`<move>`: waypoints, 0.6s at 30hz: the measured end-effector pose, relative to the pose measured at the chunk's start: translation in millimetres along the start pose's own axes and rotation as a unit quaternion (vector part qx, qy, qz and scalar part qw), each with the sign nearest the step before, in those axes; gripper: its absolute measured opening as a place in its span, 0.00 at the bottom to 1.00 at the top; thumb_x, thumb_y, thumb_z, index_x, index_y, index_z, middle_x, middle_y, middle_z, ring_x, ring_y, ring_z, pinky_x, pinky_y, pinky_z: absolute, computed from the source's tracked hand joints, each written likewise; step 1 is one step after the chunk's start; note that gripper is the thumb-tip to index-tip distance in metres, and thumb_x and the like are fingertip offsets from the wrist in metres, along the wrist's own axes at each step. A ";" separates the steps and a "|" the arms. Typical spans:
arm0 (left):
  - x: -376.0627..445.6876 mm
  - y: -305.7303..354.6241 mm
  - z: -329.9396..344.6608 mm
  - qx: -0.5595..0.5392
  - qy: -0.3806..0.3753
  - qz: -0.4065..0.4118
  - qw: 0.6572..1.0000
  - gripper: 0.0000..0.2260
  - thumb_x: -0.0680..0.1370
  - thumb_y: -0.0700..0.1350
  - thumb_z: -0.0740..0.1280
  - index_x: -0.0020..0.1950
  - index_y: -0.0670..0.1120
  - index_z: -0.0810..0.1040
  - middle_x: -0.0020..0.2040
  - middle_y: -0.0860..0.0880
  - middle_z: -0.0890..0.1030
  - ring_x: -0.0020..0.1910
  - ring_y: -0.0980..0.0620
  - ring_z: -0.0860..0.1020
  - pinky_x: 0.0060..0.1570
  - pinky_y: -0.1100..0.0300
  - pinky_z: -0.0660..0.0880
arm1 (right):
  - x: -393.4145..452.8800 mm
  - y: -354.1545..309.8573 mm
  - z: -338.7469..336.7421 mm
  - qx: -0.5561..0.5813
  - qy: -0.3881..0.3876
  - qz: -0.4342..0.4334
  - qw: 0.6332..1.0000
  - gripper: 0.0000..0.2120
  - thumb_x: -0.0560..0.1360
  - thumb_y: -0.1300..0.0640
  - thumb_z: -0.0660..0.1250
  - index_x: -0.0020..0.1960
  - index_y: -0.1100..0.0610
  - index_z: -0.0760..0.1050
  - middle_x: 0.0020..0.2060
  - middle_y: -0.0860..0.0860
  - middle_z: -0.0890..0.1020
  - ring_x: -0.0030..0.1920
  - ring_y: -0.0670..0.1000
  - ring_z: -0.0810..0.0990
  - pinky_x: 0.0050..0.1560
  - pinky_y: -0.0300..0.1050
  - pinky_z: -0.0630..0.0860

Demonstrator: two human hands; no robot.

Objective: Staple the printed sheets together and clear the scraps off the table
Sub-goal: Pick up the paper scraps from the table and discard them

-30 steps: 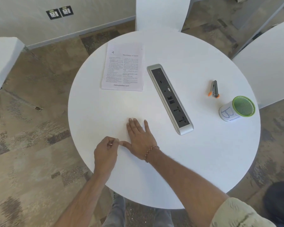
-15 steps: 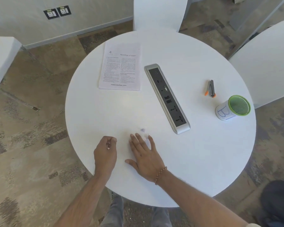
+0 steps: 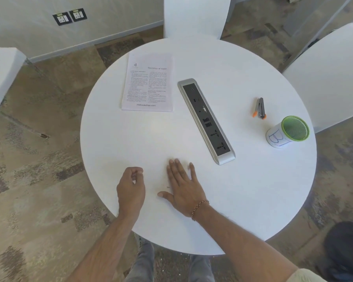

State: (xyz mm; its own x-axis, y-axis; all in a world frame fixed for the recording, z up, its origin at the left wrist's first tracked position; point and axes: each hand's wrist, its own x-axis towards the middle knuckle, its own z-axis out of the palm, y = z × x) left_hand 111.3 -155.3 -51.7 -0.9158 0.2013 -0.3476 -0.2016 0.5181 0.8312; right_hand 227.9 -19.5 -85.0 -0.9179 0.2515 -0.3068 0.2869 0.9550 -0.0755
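The printed sheets (image 3: pixel 149 84) lie in a neat stack at the far left of the round white table (image 3: pixel 253 190). A small grey stapler with orange tips (image 3: pixel 260 107) rests at the right, far from both hands. My left hand (image 3: pixel 130 188) is curled near the table's front edge, with a small white scrap pinched inside its fingers. Beside it, my right hand (image 3: pixel 183 186) lies flat, palm down, fingers together over the tabletop. A tiny dark scrap (image 3: pixel 168 187) sits by the right thumb.
A long silver power strip (image 3: pixel 206 121) runs diagonally across the table's middle. A white cup with a green rim (image 3: pixel 287 132), marked with blue letters, stands at the right edge. White chairs (image 3: pixel 196 15) surround the table.
My right hand slid away from the left hand, to the right, and now covers the spot where a small scrap lay. The left hand stayed curled at the front edge.
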 end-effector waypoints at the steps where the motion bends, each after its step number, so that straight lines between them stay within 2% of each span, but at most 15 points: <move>1: -0.1 -0.8 0.0 -0.001 -0.002 -0.005 1.000 0.08 0.82 0.42 0.62 0.53 0.52 0.80 0.51 0.58 0.83 0.51 0.68 0.77 0.44 0.68 0.69 | -1.9 4.8 -0.2 0.002 0.001 0.013 1.000 0.43 0.80 0.30 0.39 0.81 0.61 0.48 0.82 0.56 0.47 0.81 0.55 0.41 0.76 0.67 0.46; 5: 0.1 -3.3 1.0 -0.003 -0.003 -0.009 1.000 0.10 0.83 0.41 0.61 0.52 0.53 0.80 0.51 0.58 0.82 0.49 0.70 0.76 0.42 0.69 0.69 | -9.1 17.9 -2.8 0.021 0.027 0.028 0.999 0.41 0.81 0.32 0.42 0.81 0.61 0.49 0.82 0.55 0.47 0.81 0.54 0.42 0.77 0.67 0.47; 8: 1.1 -3.7 2.0 -0.001 0.000 -0.003 1.000 0.09 0.83 0.41 0.62 0.53 0.52 0.81 0.51 0.58 0.82 0.50 0.68 0.77 0.43 0.68 0.70 | -18.1 12.8 -1.4 0.013 0.050 -0.048 0.997 0.39 0.82 0.33 0.44 0.82 0.59 0.49 0.82 0.54 0.48 0.81 0.55 0.43 0.77 0.68 0.49; 12: 2.1 -2.8 3.3 0.004 -0.003 0.003 1.000 0.10 0.82 0.40 0.61 0.53 0.51 0.81 0.51 0.58 0.83 0.51 0.68 0.77 0.45 0.69 0.70 | -30.7 -10.7 10.3 0.019 0.046 -0.141 0.989 0.39 0.82 0.32 0.46 0.82 0.57 0.47 0.82 0.53 0.49 0.81 0.55 0.42 0.77 0.68 0.46; 18: 1.8 0.2 5.3 0.015 -0.008 0.005 1.000 0.09 0.82 0.41 0.61 0.53 0.52 0.80 0.51 0.59 0.82 0.52 0.68 0.77 0.44 0.69 0.69 | -32.2 -23.6 19.5 0.004 0.009 -0.123 0.992 0.41 0.81 0.30 0.44 0.82 0.58 0.48 0.82 0.53 0.49 0.81 0.54 0.41 0.77 0.67 0.47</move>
State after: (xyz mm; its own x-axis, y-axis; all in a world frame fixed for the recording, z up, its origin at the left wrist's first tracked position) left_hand 111.5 -150.4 -54.4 -0.9123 0.2197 -0.3457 -0.1809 0.5409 0.8214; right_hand 256.1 -53.1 -91.8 -0.9654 0.0143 -0.2605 0.0561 0.9866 -0.1535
